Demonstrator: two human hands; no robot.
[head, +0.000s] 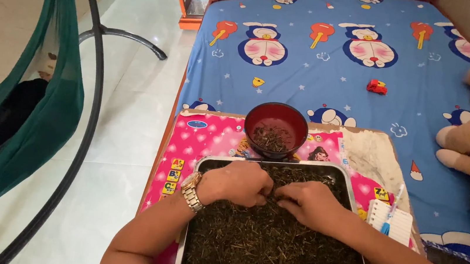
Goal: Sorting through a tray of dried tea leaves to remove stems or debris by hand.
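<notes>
A rectangular metal tray (352, 189) with rounded corners sits on a glossy pink printed mat (210, 138) at the edge of a bed, its long axis running away from the person. It is filled with dark, dry, stringy plant matter (269, 245), fine and tangled like chopped stalks. The left hand (238, 182), a metal watch (191, 191) on its wrist, and the right hand (309, 202) rest curled on the heap, fingers meeting at the middle and apparently pinching strands, though the grip is hard to make out. Just beyond the tray stands a round, dark red bowl (277, 122) holding a little of the same material.
</notes>
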